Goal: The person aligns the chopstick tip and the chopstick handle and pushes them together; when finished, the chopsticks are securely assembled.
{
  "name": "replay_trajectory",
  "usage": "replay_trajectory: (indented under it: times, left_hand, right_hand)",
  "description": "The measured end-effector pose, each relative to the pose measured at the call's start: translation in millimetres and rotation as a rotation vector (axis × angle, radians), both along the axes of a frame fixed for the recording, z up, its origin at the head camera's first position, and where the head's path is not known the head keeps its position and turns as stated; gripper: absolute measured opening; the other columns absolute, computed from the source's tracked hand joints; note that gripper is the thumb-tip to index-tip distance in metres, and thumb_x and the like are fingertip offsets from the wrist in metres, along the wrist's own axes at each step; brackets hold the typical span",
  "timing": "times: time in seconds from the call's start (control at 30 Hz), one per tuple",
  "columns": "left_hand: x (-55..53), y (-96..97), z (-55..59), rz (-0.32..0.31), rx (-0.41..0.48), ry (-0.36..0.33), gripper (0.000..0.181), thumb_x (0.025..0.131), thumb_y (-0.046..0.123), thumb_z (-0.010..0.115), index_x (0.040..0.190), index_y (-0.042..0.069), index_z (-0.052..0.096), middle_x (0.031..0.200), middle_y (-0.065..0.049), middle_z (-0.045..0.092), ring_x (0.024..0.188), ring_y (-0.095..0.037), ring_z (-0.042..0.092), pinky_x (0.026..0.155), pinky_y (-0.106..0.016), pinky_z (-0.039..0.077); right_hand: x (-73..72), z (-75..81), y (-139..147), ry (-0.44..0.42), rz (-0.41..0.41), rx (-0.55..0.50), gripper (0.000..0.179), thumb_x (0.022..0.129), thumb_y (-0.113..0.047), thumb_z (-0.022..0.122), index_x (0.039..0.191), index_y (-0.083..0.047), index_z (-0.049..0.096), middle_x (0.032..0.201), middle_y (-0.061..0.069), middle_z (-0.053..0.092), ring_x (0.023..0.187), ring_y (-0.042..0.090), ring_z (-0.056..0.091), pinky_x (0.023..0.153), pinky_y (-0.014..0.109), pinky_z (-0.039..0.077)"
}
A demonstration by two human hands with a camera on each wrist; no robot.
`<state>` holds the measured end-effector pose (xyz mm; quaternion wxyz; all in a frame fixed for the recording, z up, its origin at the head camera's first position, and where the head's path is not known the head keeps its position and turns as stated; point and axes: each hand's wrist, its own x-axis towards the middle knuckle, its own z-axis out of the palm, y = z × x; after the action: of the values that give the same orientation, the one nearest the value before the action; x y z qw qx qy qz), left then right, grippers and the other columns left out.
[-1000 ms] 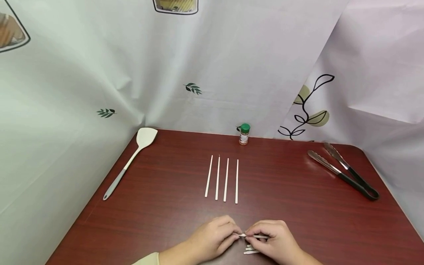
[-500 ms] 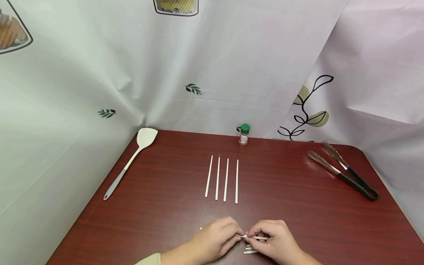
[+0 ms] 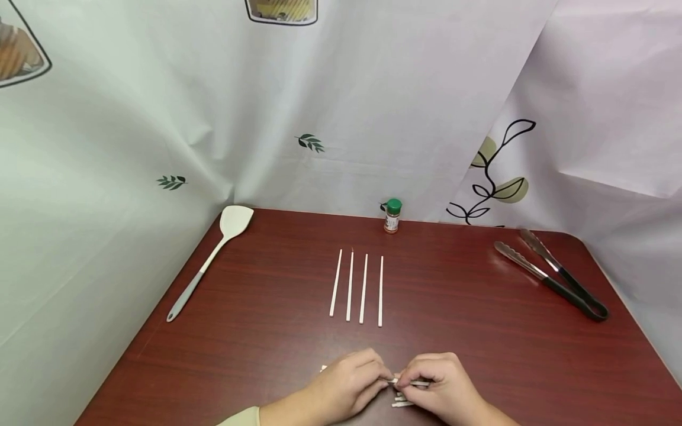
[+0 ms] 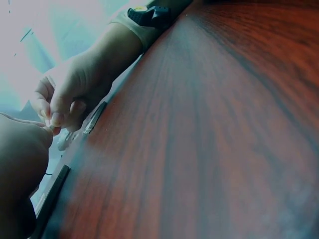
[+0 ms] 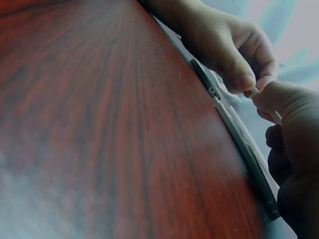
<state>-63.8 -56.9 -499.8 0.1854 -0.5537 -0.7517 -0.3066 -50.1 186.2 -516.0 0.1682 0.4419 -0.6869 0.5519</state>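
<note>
Fingertips nearly meeting, my left hand (image 3: 354, 381) and right hand (image 3: 439, 384) pinch a thin white stick (image 3: 421, 383) low at the front of the table. Part of the stick runs back under the right palm; the fingers cover where it passes between the hands. In the right wrist view, the stick (image 5: 277, 117) shows beside the right thumb. More white stick ends (image 3: 403, 404) lie on the table beneath the right hand. Past the left hand's knuckles a pale stick end (image 3: 323, 368) pokes out. Farther back, several white sticks (image 3: 364, 290) lie side by side.
A white spatula (image 3: 213, 257) with a grey handle lies along the left edge. At the back stands a green-capped spice jar (image 3: 392, 216). Black-handled metal tongs (image 3: 554, 278) lie spread at the right. Patterned white sheeting (image 3: 373, 106) surrounds the dark red table (image 3: 266, 307).
The left hand has shifted slightly right, so the gap between both hands' fingertips has narrowed. A pale stick end has come into sight left of it. The right hand stays nearly still.
</note>
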Motion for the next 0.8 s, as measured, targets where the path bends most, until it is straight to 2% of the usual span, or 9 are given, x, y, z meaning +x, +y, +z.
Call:
replay_trajectory:
  times: [0.03,0.17,0.23,0.33,0.47,0.53,0.67,0.77,0.8]
  left_hand:
    - [0.0,0.2,0.2,0.000,0.001,-0.001,0.010,0.101,0.010,0.072,0.110,0.011,0.070,0.105,0.005,0.066,0.096,-0.001,0.065,0.093,-0.011,0.049]
    - [0.0,0.1,0.9,0.002,-0.008,-0.005,0.011,0.101,0.010,0.072,0.111,0.011,0.070,0.106,0.005,0.066,0.098,-0.001,0.065,0.094,-0.011,0.049]
    - [-0.2,-0.8,1.5,0.023,-0.014,0.009,0.011,0.101,0.012,0.072,0.112,0.012,0.071,0.107,0.006,0.066,0.098,-0.001,0.065,0.094,-0.012,0.049]
    - [-2.7,-2.8,2.7,0.067,-0.007,0.062,0.009,0.102,0.015,0.071,0.111,0.015,0.072,0.106,0.008,0.067,0.097,-0.002,0.065,0.091,-0.016,0.050]
    - [-9.1,-6.0,4.4,0.117,-0.001,0.132,0.008,0.100,0.018,0.073,0.107,0.018,0.073,0.103,0.010,0.066,0.093,-0.002,0.065,0.084,-0.020,0.051]
    - [-11.3,-8.0,5.4,0.131,-0.013,0.143,0.008,0.099,0.019,0.074,0.107,0.018,0.073,0.102,0.011,0.066,0.092,-0.003,0.065,0.082,-0.020,0.051]
    - [-13.7,-11.5,6.2,0.154,-0.037,0.145,0.012,0.097,0.019,0.076,0.109,0.018,0.073,0.103,0.011,0.067,0.091,-0.004,0.066,0.081,-0.019,0.051]
    - [-16.9,-13.8,5.3,0.177,-0.046,0.140,0.012,0.098,0.020,0.075,0.109,0.017,0.073,0.102,0.010,0.067,0.090,-0.004,0.066,0.079,-0.020,0.051]
    - [-18.2,-14.5,4.9,0.186,-0.051,0.137,0.012,0.098,0.020,0.075,0.109,0.018,0.073,0.102,0.010,0.067,0.090,-0.005,0.066,0.079,-0.021,0.051]
  right_hand:
    - [-0.2,0.4,0.0,-0.004,0.008,-0.003,0.023,0.082,0.011,0.085,0.089,-0.010,0.078,0.083,0.005,0.077,0.075,0.010,0.073,0.064,0.016,0.056]
    - [-0.7,2.1,-0.2,-0.003,0.030,-0.016,0.040,0.064,0.024,0.084,0.089,-0.007,0.079,0.085,0.007,0.078,0.078,0.015,0.076,0.067,0.020,0.059]
    - [-1.0,3.1,-0.5,0.007,0.030,-0.016,0.041,0.064,0.025,0.084,0.090,-0.006,0.078,0.086,0.007,0.078,0.078,0.015,0.077,0.068,0.020,0.059]
    - [-1.6,4.7,-0.3,0.040,0.001,-0.008,0.033,0.074,0.019,0.085,0.092,-0.007,0.078,0.086,0.006,0.078,0.078,0.015,0.076,0.068,0.020,0.059]
    - [-2.7,6.0,1.1,0.065,-0.075,-0.004,0.015,0.089,0.003,0.083,0.092,-0.010,0.076,0.085,0.005,0.077,0.077,0.014,0.076,0.066,0.019,0.058]
    - [-3.1,5.8,1.8,0.065,-0.116,-0.006,0.012,0.091,-0.001,0.083,0.090,-0.011,0.076,0.084,0.005,0.077,0.075,0.014,0.075,0.064,0.018,0.057]
    - [-2.7,5.1,5.6,0.034,-0.237,0.036,0.031,0.075,0.007,0.088,0.090,-0.016,0.075,0.081,-0.003,0.074,0.065,0.006,0.067,0.057,0.012,0.049]
    - [-2.4,6.8,11.1,-0.034,-0.333,0.089,0.044,0.063,0.011,0.090,0.093,-0.019,0.077,0.079,-0.011,0.072,0.059,0.000,0.057,0.052,0.009,0.043]
    - [-2.5,8.1,13.1,-0.065,-0.358,0.107,0.043,0.065,0.008,0.091,0.094,-0.020,0.077,0.079,-0.013,0.071,0.057,-0.002,0.055,0.051,0.009,0.041]
